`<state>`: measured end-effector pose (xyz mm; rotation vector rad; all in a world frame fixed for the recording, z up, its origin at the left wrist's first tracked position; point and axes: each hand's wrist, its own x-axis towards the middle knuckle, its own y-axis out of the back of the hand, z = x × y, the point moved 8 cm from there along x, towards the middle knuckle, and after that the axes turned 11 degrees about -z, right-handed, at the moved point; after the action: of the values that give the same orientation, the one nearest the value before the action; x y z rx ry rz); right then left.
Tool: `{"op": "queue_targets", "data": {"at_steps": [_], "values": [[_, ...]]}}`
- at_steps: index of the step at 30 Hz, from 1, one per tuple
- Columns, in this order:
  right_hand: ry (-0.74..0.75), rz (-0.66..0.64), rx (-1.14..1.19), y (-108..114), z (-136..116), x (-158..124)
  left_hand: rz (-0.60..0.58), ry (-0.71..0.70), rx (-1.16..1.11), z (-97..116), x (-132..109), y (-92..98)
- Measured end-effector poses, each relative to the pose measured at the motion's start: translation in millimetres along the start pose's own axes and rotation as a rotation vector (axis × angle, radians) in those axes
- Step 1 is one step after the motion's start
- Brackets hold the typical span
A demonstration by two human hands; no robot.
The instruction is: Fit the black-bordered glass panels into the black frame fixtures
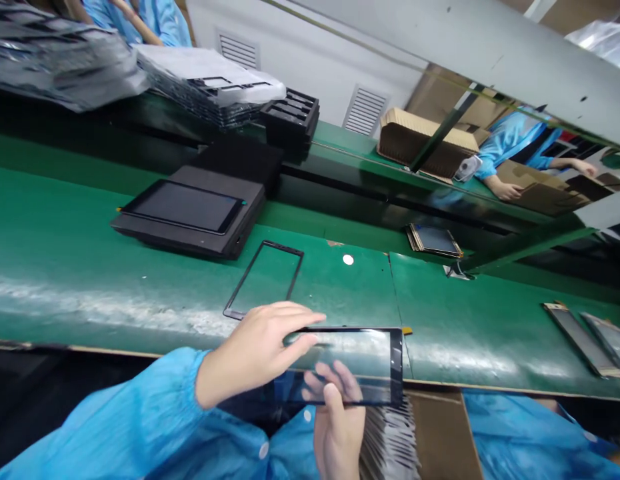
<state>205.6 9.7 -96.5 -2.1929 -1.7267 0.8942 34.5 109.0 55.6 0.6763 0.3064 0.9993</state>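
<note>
A clear glass panel with a black border [363, 363] is held near the front edge of the green conveyor belt [90, 267]. My left hand [257, 350] lies over its left end, fingers curled on the top edge. My right hand [337, 417] supports it from below, thumb on the near edge and fingers showing through the glass. Just beyond lies another black-framed glass panel [265, 279], flat on the belt.
A tablet on a dark tray [190, 217] sits on the belt at left. Stacks of black trays [293, 120] and bagged parts [210, 80] stand behind. More panels [587, 337] lie at right, another [434, 240] farther back. A person in blue [515, 150] works across the line. A box of panels [390, 440] is below.
</note>
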Motion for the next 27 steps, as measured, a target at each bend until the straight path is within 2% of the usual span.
{"op": "queue_targets", "data": {"at_steps": [2,4,9,11,15,17,18,20,21,23,25,27], "values": [[-0.008,-0.013,-0.013,-5.0,1.5,-1.7,-0.078,-0.039,0.013,3.9,8.0,-4.8],[-0.008,-0.008,-0.015,-9.6,2.4,-4.0,-0.092,-0.038,-0.020,1.3,11.7,-7.4],[0.003,0.016,-0.018,-13.6,-7.6,-3.8,0.007,0.028,-0.158,-10.1,7.1,-2.0],[-0.028,-0.069,-0.107,-16.5,-13.5,0.8,-0.020,0.085,-0.284,-14.4,3.7,-3.0],[-0.132,-0.353,-0.326,-32.4,-8.3,8.9,-0.138,0.213,-0.649,-24.1,-6.1,-16.2],[-0.161,-0.413,-0.343,-40.3,-1.9,13.6,-0.118,0.267,-0.739,-35.1,-11.9,-14.4],[-0.155,-0.426,-0.331,-44.8,-0.6,17.2,-0.077,0.289,-0.765,-43.4,-14.6,-7.8],[-0.086,-0.431,-0.286,-53.1,-5.1,27.7,0.139,0.320,-0.810,-67.5,-20.5,25.5],[-0.027,-0.410,-0.272,-54.5,-10.6,34.7,0.298,0.328,-0.823,-82.4,-24.5,51.6],[0.097,-0.313,-0.302,-49.2,-23.2,50.1,0.652,0.324,-0.815,-113.9,-34.1,115.8],[0.186,-0.192,-0.392,-37.1,-31.0,63.6,0.838,0.340,-0.797,-144.6,-33.4,175.8],[0.248,-0.111,-0.475,-25.8,-31.3,72.6,0.952,0.369,-0.771,-173.1,-25.5,227.5]]}}
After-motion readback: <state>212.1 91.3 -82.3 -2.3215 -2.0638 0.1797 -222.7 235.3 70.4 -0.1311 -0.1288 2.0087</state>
